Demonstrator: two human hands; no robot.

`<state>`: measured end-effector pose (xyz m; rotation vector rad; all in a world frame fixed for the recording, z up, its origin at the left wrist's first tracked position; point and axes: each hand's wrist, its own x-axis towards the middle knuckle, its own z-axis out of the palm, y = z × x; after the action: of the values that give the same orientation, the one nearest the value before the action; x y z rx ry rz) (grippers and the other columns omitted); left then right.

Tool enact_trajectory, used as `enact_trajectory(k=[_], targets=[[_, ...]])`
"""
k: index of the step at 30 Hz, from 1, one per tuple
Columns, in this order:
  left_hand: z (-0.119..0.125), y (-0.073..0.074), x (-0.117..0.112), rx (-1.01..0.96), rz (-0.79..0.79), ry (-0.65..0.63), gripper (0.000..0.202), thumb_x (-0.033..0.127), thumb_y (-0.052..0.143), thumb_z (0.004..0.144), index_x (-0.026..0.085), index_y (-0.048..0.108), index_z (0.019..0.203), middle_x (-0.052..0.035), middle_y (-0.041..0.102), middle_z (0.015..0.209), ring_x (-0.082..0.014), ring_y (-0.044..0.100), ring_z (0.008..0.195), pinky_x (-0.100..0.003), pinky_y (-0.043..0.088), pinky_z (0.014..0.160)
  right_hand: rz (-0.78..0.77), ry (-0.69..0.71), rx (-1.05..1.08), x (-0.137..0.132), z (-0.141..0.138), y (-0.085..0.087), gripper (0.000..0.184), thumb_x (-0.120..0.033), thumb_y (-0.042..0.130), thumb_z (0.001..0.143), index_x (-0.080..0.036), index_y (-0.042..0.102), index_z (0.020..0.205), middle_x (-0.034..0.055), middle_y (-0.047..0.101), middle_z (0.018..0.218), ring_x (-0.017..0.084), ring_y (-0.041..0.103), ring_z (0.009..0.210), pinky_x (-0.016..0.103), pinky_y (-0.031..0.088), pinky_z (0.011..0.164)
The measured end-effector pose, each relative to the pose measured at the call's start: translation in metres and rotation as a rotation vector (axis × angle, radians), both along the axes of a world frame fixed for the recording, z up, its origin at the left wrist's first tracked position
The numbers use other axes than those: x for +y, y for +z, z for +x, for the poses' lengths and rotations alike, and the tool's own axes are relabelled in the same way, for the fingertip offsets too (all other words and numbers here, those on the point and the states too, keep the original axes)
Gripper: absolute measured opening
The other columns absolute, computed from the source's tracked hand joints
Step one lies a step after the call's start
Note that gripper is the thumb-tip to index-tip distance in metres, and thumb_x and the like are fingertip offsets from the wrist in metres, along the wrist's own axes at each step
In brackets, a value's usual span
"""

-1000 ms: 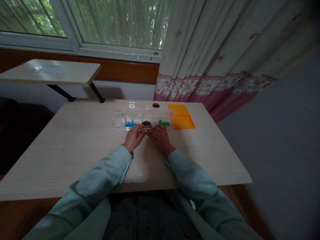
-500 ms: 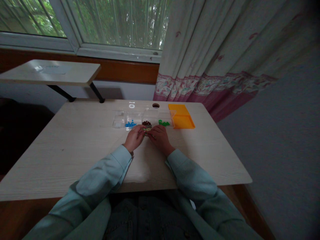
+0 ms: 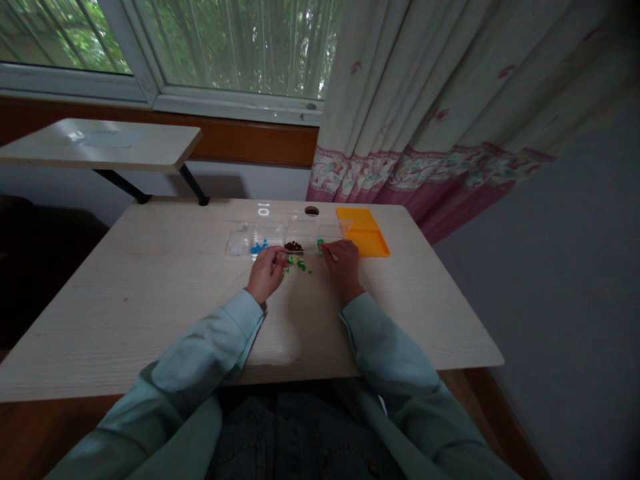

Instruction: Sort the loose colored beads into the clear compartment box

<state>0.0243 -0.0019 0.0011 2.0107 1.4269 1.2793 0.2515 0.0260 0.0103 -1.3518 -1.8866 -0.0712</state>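
Note:
My right hand [image 3: 344,263] is at the clear box of green pieces [image 3: 321,242], its fingers pinched over the box and covering much of it. Whatever those fingers hold is too small to make out. My left hand [image 3: 267,272] stays beside a loose pile of small green and yellow pieces [image 3: 299,263], with thumb and fingers drawn together. What is between them is hidden. Just beyond the left fingers are blue pieces [image 3: 259,248] and dark brown pieces [image 3: 294,247] in clear compartments.
An orange tray [image 3: 367,243] lies to the right of the clear boxes. At the far left end is a clear compartment [image 3: 237,247]. A raised white shelf [image 3: 145,143] stands at the back left of the pale wooden table [image 3: 165,293]. Behind the boxes is a round cable hole [image 3: 312,211].
My right hand has moved right, from the pile to the green compartment. The green and yellow pile is now uncovered. My left hand has shifted slightly left.

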Motion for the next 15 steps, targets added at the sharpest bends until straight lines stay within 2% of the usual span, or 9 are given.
enact_trajectory(k=[7, 15], targets=[[0.0007, 0.002, -0.0013, 0.006, 0.0, 0.003, 0.023, 0.031, 0.042, 0.096, 0.02, 0.059, 0.108, -0.0034, 0.062, 0.082, -0.018, 0.056, 0.083, -0.032, 0.046, 0.081, -0.061, -0.209, -0.018, 0.0051, 0.0139, -0.003, 0.028, -0.035, 0.051, 0.093, -0.021, 0.074, 0.09, 0.0073, 0.069, 0.093, 0.023, 0.052, 0.095, 0.04, 0.031, 0.09], [0.0008, 0.002, -0.0015, 0.017, -0.012, 0.01, 0.024, 0.032, 0.041, 0.096, 0.02, 0.059, 0.107, -0.0035, 0.062, 0.083, -0.0176, 0.055, 0.083, -0.032, 0.047, 0.08, -0.071, -0.177, -0.071, 0.0069, 0.0126, -0.0083, 0.026, -0.031, 0.048, 0.093, -0.018, 0.071, 0.091, 0.0086, 0.066, 0.094, 0.023, 0.05, 0.095, 0.039, 0.031, 0.089]])
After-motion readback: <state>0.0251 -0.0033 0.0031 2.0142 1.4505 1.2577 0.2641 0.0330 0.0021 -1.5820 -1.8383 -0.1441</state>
